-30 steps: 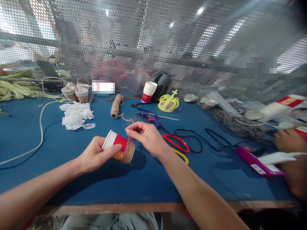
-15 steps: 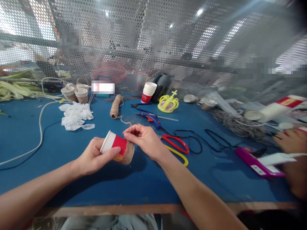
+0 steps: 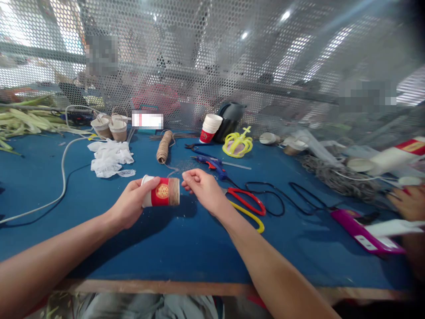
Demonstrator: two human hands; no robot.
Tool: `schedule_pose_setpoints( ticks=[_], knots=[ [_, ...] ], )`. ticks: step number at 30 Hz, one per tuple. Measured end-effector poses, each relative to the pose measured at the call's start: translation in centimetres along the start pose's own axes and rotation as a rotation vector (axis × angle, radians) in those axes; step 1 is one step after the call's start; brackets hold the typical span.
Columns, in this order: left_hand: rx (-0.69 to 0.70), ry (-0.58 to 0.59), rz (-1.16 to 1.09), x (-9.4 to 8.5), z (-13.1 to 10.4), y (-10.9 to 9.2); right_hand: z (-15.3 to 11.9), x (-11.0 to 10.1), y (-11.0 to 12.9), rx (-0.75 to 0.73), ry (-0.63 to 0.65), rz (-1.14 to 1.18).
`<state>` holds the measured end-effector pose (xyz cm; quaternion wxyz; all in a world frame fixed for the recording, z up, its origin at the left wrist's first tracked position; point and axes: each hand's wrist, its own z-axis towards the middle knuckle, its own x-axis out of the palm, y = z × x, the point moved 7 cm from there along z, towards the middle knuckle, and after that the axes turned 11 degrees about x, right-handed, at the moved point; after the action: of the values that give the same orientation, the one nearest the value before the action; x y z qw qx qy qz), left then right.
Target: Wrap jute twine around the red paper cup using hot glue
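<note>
Left hand [image 3: 131, 204]: gripping the paper cup [image 3: 162, 192], sideways. Right hand [image 3: 205, 190]: fingertips drawn together beside the cup; grip contents cannot be confirmed.

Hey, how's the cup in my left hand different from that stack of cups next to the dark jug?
The cup is held on its side in your left hand, while the stack of cups stands rims-up on the table. Twine wraps the cup's base end; the stack shows none. The stack has several nested rims, whereas the cup looks single. Both show white and red.
</note>
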<state>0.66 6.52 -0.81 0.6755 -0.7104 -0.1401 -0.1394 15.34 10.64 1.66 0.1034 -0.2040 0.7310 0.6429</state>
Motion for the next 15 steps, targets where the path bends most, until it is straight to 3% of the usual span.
schedule_pose_setpoints(
  ticks=[3, 6, 15],
  knots=[
    [-0.033, -0.073, -0.048, -0.4, 0.4, 0.1, -1.0, 0.2, 1.2, -0.114, 0.025, -0.051],
    [-0.043, -0.071, -0.061, -0.3, 0.4, 0.1, -2.4, 1.2, 2.2, -0.208, 0.075, -0.154],
    [-0.022, -0.037, -0.068, -0.1, 0.3, 0.3, -3.2, 1.7, 2.6, -0.319, -0.084, -0.366]
  ],
)
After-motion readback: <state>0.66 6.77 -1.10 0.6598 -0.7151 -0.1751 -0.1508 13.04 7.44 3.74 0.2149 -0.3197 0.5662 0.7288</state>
